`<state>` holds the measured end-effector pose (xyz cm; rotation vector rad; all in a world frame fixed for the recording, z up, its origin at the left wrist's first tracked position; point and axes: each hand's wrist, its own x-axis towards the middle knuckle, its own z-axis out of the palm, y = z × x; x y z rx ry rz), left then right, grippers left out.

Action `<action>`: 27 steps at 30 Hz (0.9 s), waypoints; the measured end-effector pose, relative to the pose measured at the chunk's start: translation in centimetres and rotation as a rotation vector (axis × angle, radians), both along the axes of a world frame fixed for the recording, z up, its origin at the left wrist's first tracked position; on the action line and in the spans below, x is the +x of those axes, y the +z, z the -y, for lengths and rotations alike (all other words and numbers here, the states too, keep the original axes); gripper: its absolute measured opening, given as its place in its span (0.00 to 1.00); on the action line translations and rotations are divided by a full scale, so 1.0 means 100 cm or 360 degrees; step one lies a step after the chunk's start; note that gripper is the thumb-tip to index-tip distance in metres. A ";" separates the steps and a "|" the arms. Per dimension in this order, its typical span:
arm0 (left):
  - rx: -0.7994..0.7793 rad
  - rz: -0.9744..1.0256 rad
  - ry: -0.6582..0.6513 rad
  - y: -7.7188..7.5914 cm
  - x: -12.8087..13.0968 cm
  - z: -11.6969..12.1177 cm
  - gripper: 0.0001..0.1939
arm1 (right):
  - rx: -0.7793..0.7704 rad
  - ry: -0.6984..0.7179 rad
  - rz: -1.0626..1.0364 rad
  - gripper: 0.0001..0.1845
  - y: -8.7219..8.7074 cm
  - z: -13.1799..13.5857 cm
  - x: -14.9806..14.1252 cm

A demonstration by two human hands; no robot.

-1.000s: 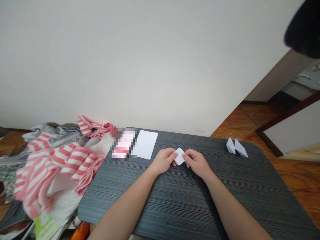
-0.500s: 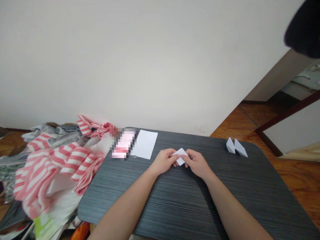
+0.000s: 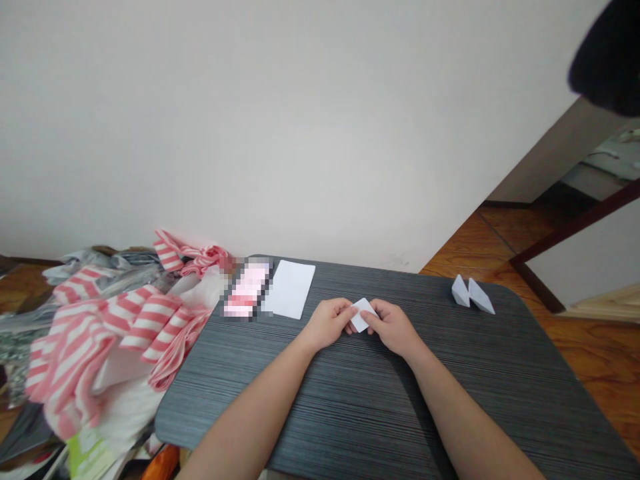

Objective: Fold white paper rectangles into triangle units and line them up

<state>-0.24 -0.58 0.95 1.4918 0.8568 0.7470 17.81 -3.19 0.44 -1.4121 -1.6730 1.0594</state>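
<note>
A small folded piece of white paper (image 3: 363, 319), diamond-shaped from above, is held between my two hands over the middle of the table. My left hand (image 3: 330, 323) pinches its left corner, thumb on top and fingers beneath. On the opposite corner, my right hand (image 3: 393, 327) grips in the same way, its thumb lying on the paper's face. The fingers under the paper are mostly hidden.
Two pointed folded white paper shapes (image 3: 473, 295) stand at the table's right. A stack of white paper (image 3: 291, 289) lies left of my hands, beside a blurred-out phone-like rectangle (image 3: 249, 288). Red-striped cloth (image 3: 100, 327) is heaped left of the dark table (image 3: 345, 400). A wall rises behind.
Both thumbs have shifted slightly on the folded paper, and the paper has turned or dipped a little. Everything else stays where it was.
</note>
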 end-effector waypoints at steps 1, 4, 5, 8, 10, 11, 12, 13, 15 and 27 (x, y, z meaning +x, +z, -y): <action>-0.0028 0.0039 0.0009 -0.001 0.000 -0.001 0.17 | 0.0011 -0.0022 -0.0006 0.11 -0.001 0.000 0.001; -0.0110 0.0144 0.0041 -0.005 0.001 -0.003 0.19 | 0.0023 -0.0093 -0.0042 0.10 -0.004 -0.002 0.003; -0.0127 0.0170 0.0051 -0.005 0.002 -0.004 0.20 | 0.0018 -0.0107 -0.0059 0.10 -0.005 -0.002 0.003; -0.0151 0.0231 0.0071 -0.007 0.002 -0.005 0.20 | -0.0009 -0.0109 -0.0101 0.10 -0.007 -0.003 0.005; -0.0149 0.0242 0.0078 -0.008 0.002 -0.005 0.20 | -0.0022 -0.0099 -0.0099 0.11 -0.007 -0.002 0.005; -0.0137 0.0230 0.0076 -0.008 0.002 -0.004 0.19 | -0.0026 -0.0095 -0.0090 0.11 -0.006 -0.002 0.005; -0.0119 0.0208 0.0067 -0.007 0.002 -0.004 0.18 | -0.0028 -0.0090 -0.0079 0.11 -0.006 -0.002 0.005; -0.0094 0.0179 0.0058 -0.007 0.002 -0.003 0.17 | -0.0029 -0.0086 -0.0071 0.11 -0.005 -0.002 0.005; -0.0036 0.0112 0.0041 -0.006 0.001 -0.001 0.16 | -0.0036 -0.0075 -0.0071 0.11 -0.003 -0.001 0.004; 0.0234 -0.0157 0.0156 0.001 0.002 0.002 0.17 | -0.0078 -0.0072 -0.0086 0.12 -0.002 -0.001 0.003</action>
